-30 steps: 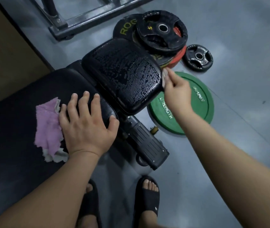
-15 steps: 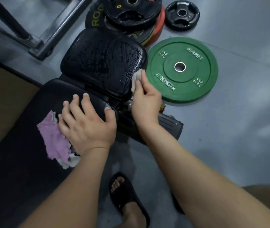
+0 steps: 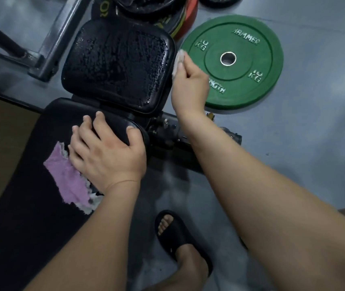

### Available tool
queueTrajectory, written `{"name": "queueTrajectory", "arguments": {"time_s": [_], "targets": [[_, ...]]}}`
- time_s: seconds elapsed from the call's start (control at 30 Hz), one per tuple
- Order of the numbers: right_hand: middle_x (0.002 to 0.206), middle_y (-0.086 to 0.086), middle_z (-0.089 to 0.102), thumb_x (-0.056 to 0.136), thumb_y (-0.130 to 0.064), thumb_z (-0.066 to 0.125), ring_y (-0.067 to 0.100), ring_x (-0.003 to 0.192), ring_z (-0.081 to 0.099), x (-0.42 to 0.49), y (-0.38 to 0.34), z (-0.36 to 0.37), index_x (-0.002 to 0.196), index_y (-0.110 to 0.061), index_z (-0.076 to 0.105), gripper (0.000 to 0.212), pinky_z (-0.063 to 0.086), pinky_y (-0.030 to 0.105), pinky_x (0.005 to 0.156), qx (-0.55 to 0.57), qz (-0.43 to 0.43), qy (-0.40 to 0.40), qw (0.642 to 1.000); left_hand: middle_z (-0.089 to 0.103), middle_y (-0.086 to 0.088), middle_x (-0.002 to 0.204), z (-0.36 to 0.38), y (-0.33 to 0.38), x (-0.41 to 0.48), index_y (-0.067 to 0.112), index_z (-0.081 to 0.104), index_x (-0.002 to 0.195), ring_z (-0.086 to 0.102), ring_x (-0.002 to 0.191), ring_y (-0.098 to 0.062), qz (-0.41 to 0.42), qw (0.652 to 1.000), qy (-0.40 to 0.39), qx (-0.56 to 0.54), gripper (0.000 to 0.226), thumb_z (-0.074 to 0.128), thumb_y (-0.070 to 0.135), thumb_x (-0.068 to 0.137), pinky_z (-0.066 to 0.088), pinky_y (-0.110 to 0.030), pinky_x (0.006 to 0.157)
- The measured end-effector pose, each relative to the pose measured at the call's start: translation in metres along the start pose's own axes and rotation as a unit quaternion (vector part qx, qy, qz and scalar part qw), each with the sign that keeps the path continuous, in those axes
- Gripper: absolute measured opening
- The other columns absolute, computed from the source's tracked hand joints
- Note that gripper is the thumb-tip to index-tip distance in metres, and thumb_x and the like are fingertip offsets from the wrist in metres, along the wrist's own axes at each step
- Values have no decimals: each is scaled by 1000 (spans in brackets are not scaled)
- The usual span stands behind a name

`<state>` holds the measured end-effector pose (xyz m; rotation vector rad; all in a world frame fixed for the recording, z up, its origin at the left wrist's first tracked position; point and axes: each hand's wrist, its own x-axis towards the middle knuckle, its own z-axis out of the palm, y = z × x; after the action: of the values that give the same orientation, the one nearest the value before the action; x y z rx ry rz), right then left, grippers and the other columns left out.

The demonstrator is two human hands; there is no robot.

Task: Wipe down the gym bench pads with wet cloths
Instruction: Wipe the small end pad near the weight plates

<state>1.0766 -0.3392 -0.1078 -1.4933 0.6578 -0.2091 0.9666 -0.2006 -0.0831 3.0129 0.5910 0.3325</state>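
The right hand [image 3: 189, 80], pinching a white cloth [image 3: 178, 59], has slid up the right edge of the seat pad [image 3: 114, 66]; the left hand [image 3: 106, 156] stays flat, fingers spread, on the pink cloth [image 3: 66, 177].

Dim, cool and flat. Speckled wet glare on the pad [image 3: 114, 66] just beside the right fingers [image 3: 188, 68]. Pale sheen on the floor [image 3: 314, 122] beyond them. Soft throughout; bent toward the edges, smeared at the bottom corners.
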Motion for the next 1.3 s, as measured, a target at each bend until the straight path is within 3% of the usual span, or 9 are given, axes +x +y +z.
{"name": "queueTrajectory", "arguments": {"time_s": [0.13, 0.2, 0.3, 0.4, 0.53, 0.87, 1.07, 1.23, 1.3], "targets": [[100, 4, 74, 104, -22, 51, -1, 88, 54, -56, 34, -4, 130, -19, 70, 33, 44, 17, 84, -38, -41, -37, 998, 42, -11, 155, 0, 0, 0, 16, 44, 147, 32, 146, -37, -2, 1000, 4, 0, 67, 43, 52, 90, 26, -60, 116], [83, 7, 63, 104, -26, 53, 0, 77, 48, -57, 40, -6, 100, -32, 76, 24, 41, 22, 80, -66, -62, -52, 995, 43, -11, 154, 0, 0, 0, 16, 44, 147, 32, 146, -37, -3, 1000, 5, 0, 67, 43, 52, 90, 26, -60, 116], [73, 2, 50, 101, -33, 48, 11, 71, 44, -17, 23, -1, 73, -43, 47, 30, 37, 25, 76, -94, -69, 2, 993, 42, -11, 155, 0, 1, 0, 16, 44, 148, 31, 147, -36, -2, 1000, 2, 4, 68, 42, 52, 91, 26, -59, 116], [74, -3, 58, 101, -36, 49, 12, 75, 52, -23, 16, -1, 80, -37, 60, 24, 44, 26, 79, -77, -72, 0, 994, 42, -10, 156, -1, 1, 0, 16, 44, 148, 31, 147, -36, -3, 1000, -2, 5, 68, 42, 53, 91, 26, -59, 117], [94, -1, 55, 100, -28, 62, -8, 87, 55, -90, 39, -12, 132, -20, 68, 34, 36, 2, 88, -27, -6, -69, 997, 44, -11, 154, -1, 0, 1, 17, 45, 147, 33, 146, -36, -6, 1000, 1, 10, 68, 42, 53, 90, 27, -59, 116], [107, 0, 73, 96, -31, 61, -2, 89, 59, -98, 35, 1, 131, -22, 69, 37, 51, 25, 93, 21, 75, -15, 997, 44, -9, 153, -2, 1, 0, 16, 47, 146, 35, 145, -36, -8, 1000, 6, 7, 68, 41, 53, 89, 28, -58, 115], [77, 7, 73, 94, -19, 66, 4, 69, 52, -102, 31, -5, 82, -8, 74, 18, 49, 28, 72, 68, 103, -51, 991, 45, -10, 153, -3, 2, 0, 15, 48, 144, 36, 144, -37, -6, 1000, 6, 4, 68, 41, 53, 89, 29, -59, 114], [102, -12, 75, 99, -15, 62, -15, 85, 59, -82, 19, -2, 121, -15, 75, 26, 43, 6, 83, 75, 63, 4, 995, 45, -10, 153, -3, 1, 1, 15, 47, 145, 35, 144, -37, -4, 1000, 5, 6, 68, 41, 53, 89, 29, -60, 114], [108, -14, 72, 99, -14, 61, -16, 88, 60, -62, 10, 1, 129, -16, 70, 31, 44, 9, 91, 64, 36, 6, 997, 44, -10, 153, -3, 0, 0, 16, 46, 145, 35, 144, -37, -3, 1000, 3, 1, 67, 41, 53, 90, 29, -60, 114]]}}
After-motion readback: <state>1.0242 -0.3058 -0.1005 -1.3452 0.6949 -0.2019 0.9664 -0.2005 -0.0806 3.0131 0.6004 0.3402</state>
